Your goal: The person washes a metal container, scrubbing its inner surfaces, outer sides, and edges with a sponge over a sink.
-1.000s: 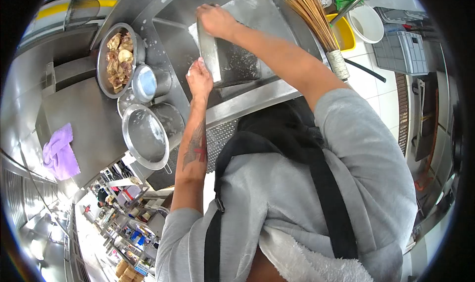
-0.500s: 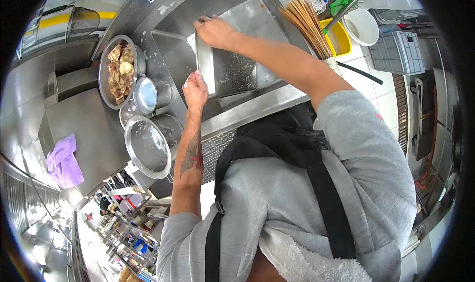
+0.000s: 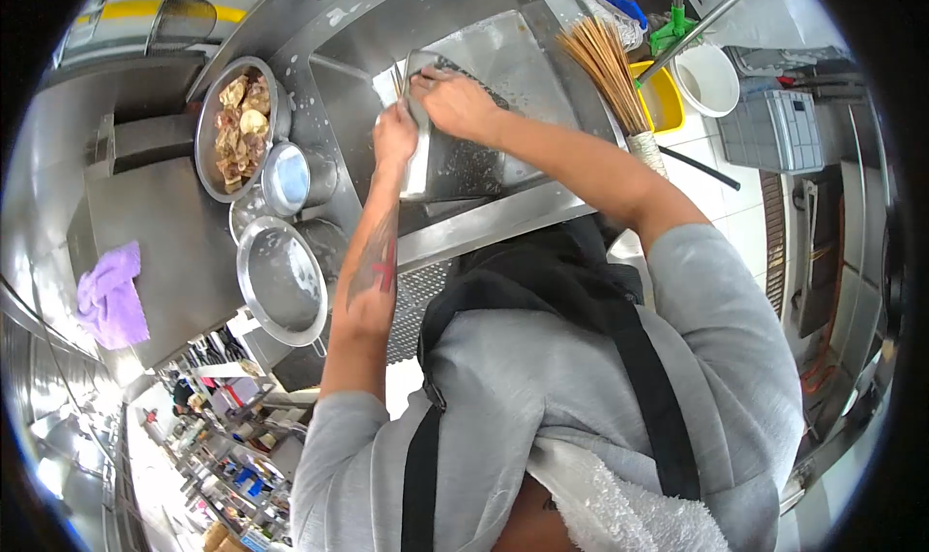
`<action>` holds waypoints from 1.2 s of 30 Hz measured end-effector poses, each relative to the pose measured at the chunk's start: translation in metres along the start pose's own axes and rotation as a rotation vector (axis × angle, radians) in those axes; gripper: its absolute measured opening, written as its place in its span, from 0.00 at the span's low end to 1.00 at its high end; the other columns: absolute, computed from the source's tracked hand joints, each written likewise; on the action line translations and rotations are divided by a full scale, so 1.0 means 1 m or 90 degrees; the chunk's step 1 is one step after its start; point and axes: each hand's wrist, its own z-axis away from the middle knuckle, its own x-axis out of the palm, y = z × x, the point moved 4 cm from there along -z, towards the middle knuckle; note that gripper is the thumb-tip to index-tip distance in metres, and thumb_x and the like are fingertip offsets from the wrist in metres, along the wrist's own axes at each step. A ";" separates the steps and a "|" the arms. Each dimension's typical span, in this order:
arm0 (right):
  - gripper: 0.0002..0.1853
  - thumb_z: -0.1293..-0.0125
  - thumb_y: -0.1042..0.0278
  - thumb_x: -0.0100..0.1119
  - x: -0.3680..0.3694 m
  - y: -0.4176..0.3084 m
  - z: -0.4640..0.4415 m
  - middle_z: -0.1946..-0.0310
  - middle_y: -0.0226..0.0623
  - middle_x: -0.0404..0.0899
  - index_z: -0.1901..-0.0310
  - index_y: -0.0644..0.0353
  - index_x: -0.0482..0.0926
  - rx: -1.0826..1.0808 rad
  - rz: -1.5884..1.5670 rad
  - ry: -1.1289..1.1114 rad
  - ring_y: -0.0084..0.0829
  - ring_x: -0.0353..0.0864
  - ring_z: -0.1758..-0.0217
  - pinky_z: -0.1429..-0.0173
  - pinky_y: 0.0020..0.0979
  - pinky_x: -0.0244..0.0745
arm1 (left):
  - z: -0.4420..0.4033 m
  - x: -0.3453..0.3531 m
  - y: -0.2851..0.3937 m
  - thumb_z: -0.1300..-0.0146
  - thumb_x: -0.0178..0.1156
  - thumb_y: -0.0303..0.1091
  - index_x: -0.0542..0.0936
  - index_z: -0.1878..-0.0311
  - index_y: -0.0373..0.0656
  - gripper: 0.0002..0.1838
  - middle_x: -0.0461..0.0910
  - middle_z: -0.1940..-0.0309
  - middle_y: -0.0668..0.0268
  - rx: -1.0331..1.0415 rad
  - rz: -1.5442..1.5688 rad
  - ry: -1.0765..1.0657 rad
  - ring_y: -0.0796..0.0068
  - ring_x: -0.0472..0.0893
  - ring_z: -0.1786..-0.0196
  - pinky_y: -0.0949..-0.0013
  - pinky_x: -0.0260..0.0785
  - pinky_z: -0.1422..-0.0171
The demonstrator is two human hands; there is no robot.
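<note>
Your L hand (image 3: 395, 138) moved up by your R hand (image 3: 453, 102) at the metal pan (image 3: 457, 163); prob working same spot. Both grips curled, can't tell what's held.

Steel all over this kitch. — shiny wall (image 3: 50, 179) far L, counter (image 3: 169, 228) right beside it, yellow band (image 3: 128, 10) up top L! Over R, white floor tiles (image 3: 745, 228) w/ a brown slotted strip (image 3: 775, 225) alongside. Btm L, shelving (image 3: 227, 446) packed w/ small stuff, too tiny to ID, and bright glare (image 3: 53, 477) bouncing off metal nearby. Mid-pic, perforated surface (image 3: 414, 296), mat or shelf, can't tell!
</note>
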 end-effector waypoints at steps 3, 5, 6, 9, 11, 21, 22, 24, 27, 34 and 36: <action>0.18 0.34 0.72 0.54 -0.012 0.004 0.009 0.41 0.44 0.85 0.45 0.66 0.83 0.016 -0.080 -0.007 0.44 0.82 0.35 0.35 0.41 0.81 | 0.004 0.006 0.026 0.18 0.41 0.48 0.85 0.55 0.36 0.27 0.85 0.57 0.40 -0.004 -0.074 0.038 0.33 0.83 0.49 0.39 0.74 0.43; 0.20 0.37 0.72 0.56 -0.014 0.026 0.014 0.42 0.43 0.85 0.44 0.67 0.83 0.061 -0.064 0.046 0.45 0.82 0.37 0.36 0.40 0.81 | 0.008 0.005 0.038 0.18 0.40 0.48 0.85 0.55 0.37 0.28 0.86 0.56 0.41 -0.001 -0.074 0.006 0.33 0.83 0.48 0.39 0.74 0.41; 0.20 0.37 0.72 0.56 -0.012 0.039 0.010 0.42 0.43 0.85 0.44 0.67 0.83 0.060 -0.063 0.035 0.45 0.82 0.37 0.36 0.40 0.81 | 0.012 0.006 0.044 0.18 0.40 0.49 0.85 0.55 0.37 0.29 0.86 0.56 0.41 0.006 -0.079 -0.022 0.33 0.83 0.47 0.38 0.74 0.40; 0.19 0.39 0.73 0.56 -0.012 0.046 -0.002 0.44 0.43 0.86 0.47 0.65 0.84 0.043 0.025 0.037 0.49 0.81 0.38 0.37 0.42 0.82 | 0.011 0.009 0.049 0.18 0.39 0.49 0.85 0.56 0.37 0.29 0.86 0.57 0.41 0.009 -0.119 -0.021 0.35 0.84 0.51 0.39 0.76 0.42; 0.19 0.40 0.73 0.56 -0.015 0.043 0.002 0.45 0.42 0.86 0.48 0.65 0.85 0.048 0.024 0.002 0.48 0.81 0.38 0.37 0.43 0.82 | 0.010 0.004 0.046 0.18 0.39 0.49 0.85 0.57 0.37 0.29 0.86 0.58 0.42 -0.001 -0.134 -0.020 0.35 0.85 0.52 0.39 0.76 0.43; 0.13 0.39 0.70 0.58 -0.019 0.085 -0.033 0.56 0.47 0.89 0.56 0.63 0.87 0.101 0.087 -0.035 0.48 0.86 0.45 0.46 0.48 0.84 | 0.012 0.004 0.047 0.18 0.41 0.49 0.85 0.58 0.39 0.28 0.86 0.61 0.42 0.034 -0.149 -0.003 0.35 0.85 0.55 0.39 0.77 0.44; 0.11 0.38 0.69 0.59 -0.021 0.105 -0.034 0.59 0.48 0.89 0.59 0.62 0.88 0.204 0.066 -0.075 0.49 0.88 0.49 0.48 0.48 0.84 | 0.017 0.005 0.050 0.19 0.41 0.49 0.86 0.57 0.39 0.27 0.87 0.61 0.42 0.047 -0.143 -0.020 0.35 0.85 0.55 0.39 0.77 0.44; 0.10 0.38 0.67 0.60 -0.024 0.132 -0.028 0.63 0.49 0.89 0.63 0.60 0.88 0.311 0.045 -0.102 0.50 0.89 0.52 0.49 0.48 0.84 | 0.020 0.000 0.056 0.19 0.42 0.50 0.86 0.55 0.40 0.27 0.87 0.61 0.43 0.073 -0.140 -0.034 0.34 0.85 0.55 0.39 0.77 0.44; 0.13 0.37 0.65 0.60 -0.004 0.139 -0.001 0.58 0.58 0.87 0.55 0.59 0.88 0.306 -0.142 0.018 0.60 0.86 0.51 0.44 0.53 0.81 | 0.027 0.000 0.068 0.20 0.44 0.48 0.85 0.46 0.42 0.24 0.87 0.59 0.42 0.078 -0.135 -0.068 0.35 0.86 0.55 0.40 0.78 0.44; 0.14 0.34 0.59 0.61 0.018 0.121 0.014 0.56 0.58 0.87 0.54 0.58 0.88 0.484 -0.256 0.097 0.59 0.86 0.50 0.41 0.52 0.80 | -0.022 0.031 0.101 0.22 0.45 0.46 0.81 0.46 0.39 0.22 0.86 0.54 0.40 0.023 -0.057 -0.064 0.33 0.84 0.48 0.40 0.72 0.36; 0.15 0.34 0.57 0.62 -0.003 0.114 0.022 0.56 0.56 0.87 0.54 0.57 0.88 0.496 -0.273 0.103 0.58 0.86 0.50 0.42 0.51 0.81 | -0.022 0.042 0.093 0.22 0.46 0.45 0.82 0.49 0.39 0.20 0.86 0.56 0.41 0.046 -0.060 -0.035 0.34 0.84 0.51 0.39 0.73 0.39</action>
